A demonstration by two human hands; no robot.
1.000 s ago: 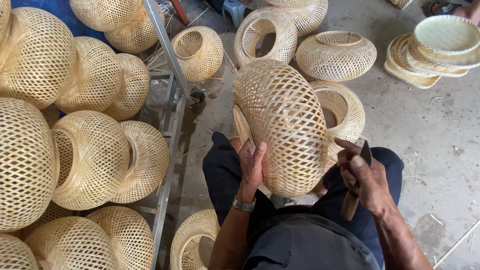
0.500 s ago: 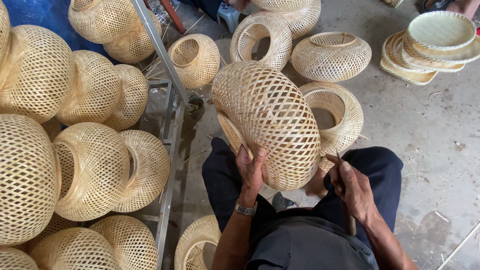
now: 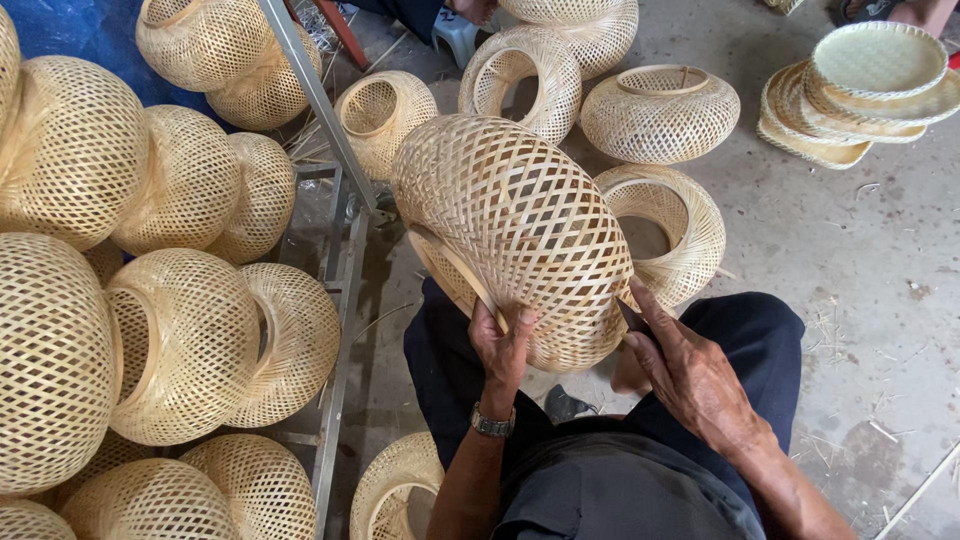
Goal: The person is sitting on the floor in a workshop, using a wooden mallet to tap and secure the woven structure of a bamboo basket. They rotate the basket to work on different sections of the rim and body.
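Observation:
I sit with a round woven bamboo basket [image 3: 520,220] held over my knees, tilted with its opening facing down-left. My left hand [image 3: 500,345] grips the basket's rim from below, thumb on the outside weave. My right hand [image 3: 690,375] rests against the lower right side of the basket, fingers closed around a dark-bladed tool [image 3: 632,318] whose tip touches the weave. The tool's handle is hidden under my palm. A watch [image 3: 492,422] is on my left wrist.
Several similar woven baskets are stacked at the left [image 3: 190,340] around a grey metal frame [image 3: 335,300]. More lie on the concrete floor ahead [image 3: 660,110] and beside my knee [image 3: 670,230]. Flat woven trays [image 3: 870,80] are piled at top right. Another person's legs show at the top edge.
The basket has swung left and tilted, its opening now facing down-left. My right hand has come up from my lap with the tool and pressed it against the basket's lower right side.

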